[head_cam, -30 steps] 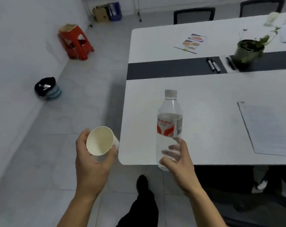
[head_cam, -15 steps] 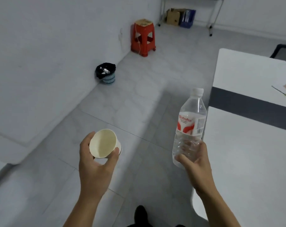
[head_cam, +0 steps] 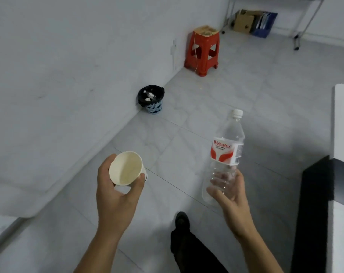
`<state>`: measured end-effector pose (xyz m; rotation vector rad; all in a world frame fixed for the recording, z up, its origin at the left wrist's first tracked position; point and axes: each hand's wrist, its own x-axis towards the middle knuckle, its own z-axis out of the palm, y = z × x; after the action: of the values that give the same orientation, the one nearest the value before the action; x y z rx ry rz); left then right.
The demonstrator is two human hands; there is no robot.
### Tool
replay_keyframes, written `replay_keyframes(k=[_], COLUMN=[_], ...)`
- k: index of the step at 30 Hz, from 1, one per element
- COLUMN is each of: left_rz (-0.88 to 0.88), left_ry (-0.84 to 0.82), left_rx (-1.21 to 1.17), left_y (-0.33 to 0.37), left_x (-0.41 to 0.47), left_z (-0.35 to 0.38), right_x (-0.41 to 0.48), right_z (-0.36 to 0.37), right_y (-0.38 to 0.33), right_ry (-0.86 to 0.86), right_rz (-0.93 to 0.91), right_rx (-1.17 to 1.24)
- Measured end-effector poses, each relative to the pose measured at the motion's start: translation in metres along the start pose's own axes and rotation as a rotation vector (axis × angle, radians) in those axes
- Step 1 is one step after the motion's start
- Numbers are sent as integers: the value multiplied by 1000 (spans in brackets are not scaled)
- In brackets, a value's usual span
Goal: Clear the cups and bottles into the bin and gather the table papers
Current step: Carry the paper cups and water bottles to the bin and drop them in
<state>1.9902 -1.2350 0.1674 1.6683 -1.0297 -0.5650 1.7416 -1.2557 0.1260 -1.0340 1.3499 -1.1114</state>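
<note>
- Our left hand (head_cam: 118, 196) is wrapped around the wall of the paper cup (head_cam: 126, 168). The mouth is tipped toward us and it looks empty.
- The bin (head_cam: 152, 99) is on the floor against the wall, well ahead of us. It has a black liner and some trash inside. The red stool (head_cam: 203, 50) further along the wall is not our target.
- Our right hand (head_cam: 231, 194) holds the clear bottle (head_cam: 226, 152) by its lower body. The cap is on, it's near upright, and it looks empty or close to it.
- The tabletop (head_cam: 343, 119) edge is at far right. No papers in view.
- We read the current step as carrying both to the bin. We should get right over the rim and drop from close above, one item at a time. The opening is small, and light items bounce out if tossed.
</note>
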Motion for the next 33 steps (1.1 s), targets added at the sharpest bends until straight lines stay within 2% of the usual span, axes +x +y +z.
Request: replay_keyframes(k=[5, 8, 16, 21, 28, 33], left_rz=[48, 16, -109, -9, 72, -12], left_ry=[40, 100, 154, 60, -90, -105], left_rx=[36, 18, -93, -94, -53, -65], left_y=[19, 19, -45, -41, -20, -43], left_x=[133, 194, 391, 538, 697, 787], left_z=[11, 12, 38, 63, 124, 195], right_x=[130, 194, 372, 483, 607, 714], right_z=[66, 110, 231, 297, 330, 340], right_y=[-54, -80, -85, -121, -155, -142], right_ry=[-13, -67, -105, -58, 65, 82], right_rz=[-28, -45, -12, -46, -32, 48], right_rx=[13, 1, -72, -76, -43, -8])
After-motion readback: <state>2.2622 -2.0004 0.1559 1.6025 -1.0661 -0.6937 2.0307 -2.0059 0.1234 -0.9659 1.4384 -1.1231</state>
